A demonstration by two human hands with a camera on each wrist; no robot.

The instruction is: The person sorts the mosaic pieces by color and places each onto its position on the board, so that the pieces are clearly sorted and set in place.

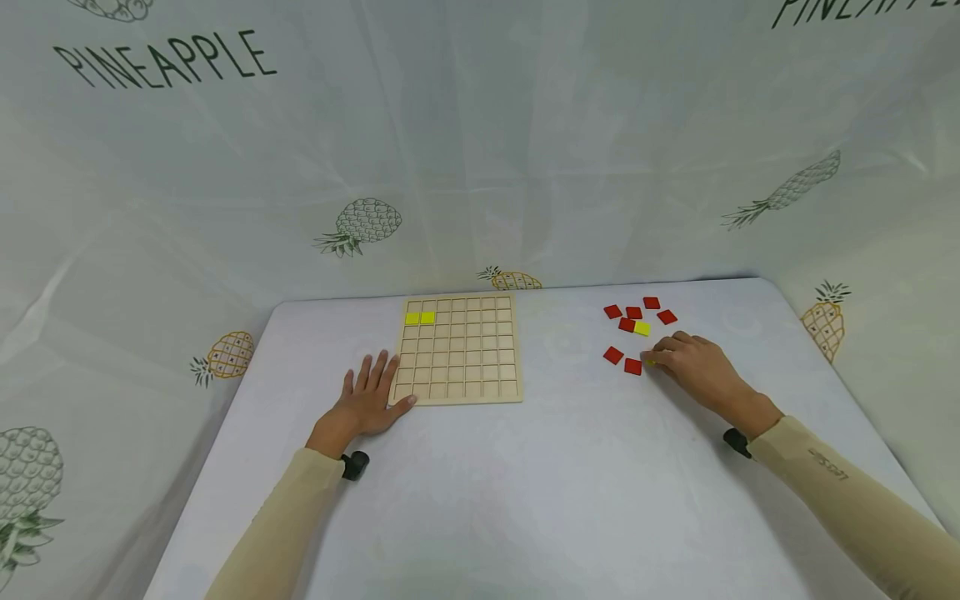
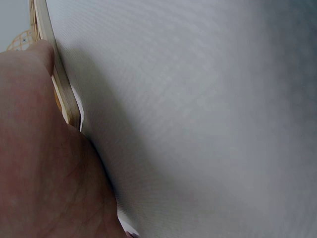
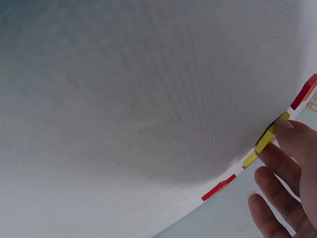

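Observation:
My right hand pinches a yellow square tile between thumb and forefinger, close over the table. In the head view that tile is mostly covered by the fingertips. Beside it lie a red tile and another red tile. My left hand is spread flat, its fingertips and thumb at the left edge and near corner of a wooden grid board. Two yellow tiles sit side by side in the board's second row, at the left.
Beyond the right hand, several red tiles lie loosely around one yellow tile. The white table ends at a hanging cloth printed with pineapples, which also runs along both sides.

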